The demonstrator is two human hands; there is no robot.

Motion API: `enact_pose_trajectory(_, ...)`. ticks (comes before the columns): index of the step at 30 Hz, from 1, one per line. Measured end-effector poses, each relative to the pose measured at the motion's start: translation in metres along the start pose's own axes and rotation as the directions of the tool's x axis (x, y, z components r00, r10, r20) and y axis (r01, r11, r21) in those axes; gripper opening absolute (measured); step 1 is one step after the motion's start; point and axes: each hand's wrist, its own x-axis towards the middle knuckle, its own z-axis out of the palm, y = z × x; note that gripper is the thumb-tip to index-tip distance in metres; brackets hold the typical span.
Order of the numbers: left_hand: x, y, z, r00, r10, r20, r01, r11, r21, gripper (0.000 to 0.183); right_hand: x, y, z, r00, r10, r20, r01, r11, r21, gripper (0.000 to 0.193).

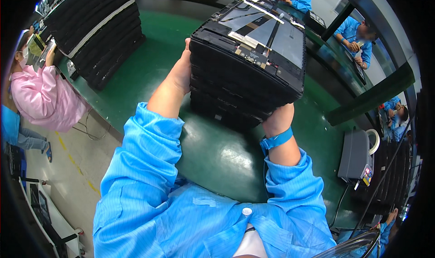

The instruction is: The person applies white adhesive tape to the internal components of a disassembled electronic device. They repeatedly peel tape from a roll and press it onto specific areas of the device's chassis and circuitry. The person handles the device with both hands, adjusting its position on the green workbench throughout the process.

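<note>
A thick stack of black, flat, tablet-like units is held between my two hands above the green table. The topmost unit lies open-backed, showing a grey metal plate, ribbon cables, white tape strips and a small circuit board. My left hand presses on the stack's left side, with the thumb near the upper edge. Under the near right corner, my right hand grips it, most fingers hidden beneath. A blue band circles my right wrist. Whether the stack's bottom touches the table cannot be made out.
Another tall stack of black units stands at the far left of the table. A grey tape dispenser sits at the right. A dark green post slants beyond it. Co-workers in blue work across the table; a person in pink is at left.
</note>
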Motion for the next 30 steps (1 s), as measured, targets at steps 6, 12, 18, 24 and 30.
enact_pose_trajectory(6, -0.016, 0.006, 0.001, 0.986, 0.144, 0.079, -0.147, 0.988, 0.044, 0.087, 0.006, -0.019, 0.005, 0.992, -0.127, 0.015, 0.128, 0.987, -0.094, 0.072)
enact_pose_trajectory(12, -0.013, 0.006, -0.015, 0.855, 0.376, 0.358, -0.371, 0.925, -0.086, 0.068, 0.008, -0.012, 0.004, 0.979, -0.159, 0.129, 0.176, 0.975, -0.134, 0.067)
enact_pose_trajectory(18, -0.006, -0.004, -0.006, 0.839, 0.544, -0.011, -0.528, 0.82, 0.222, 0.066, 0.019, -0.014, -0.012, 0.96, -0.236, 0.151, 0.28, 0.84, -0.465, 0.075)
enact_pose_trajectory(24, -0.061, 0.027, 0.072, 0.149, 0.876, 0.459, -0.534, -0.32, 0.783, 0.086, -0.044, -0.092, -0.021, 0.929, -0.13, 0.346, 0.35, 0.61, -0.71, 0.071)
enact_pose_trajectory(30, -0.044, 0.017, 0.088, 0.245, 0.738, 0.628, -0.247, -0.579, 0.777, 0.082, -0.168, -0.178, -0.074, 0.932, 0.015, 0.361, 0.336, 0.331, -0.882, 0.058)
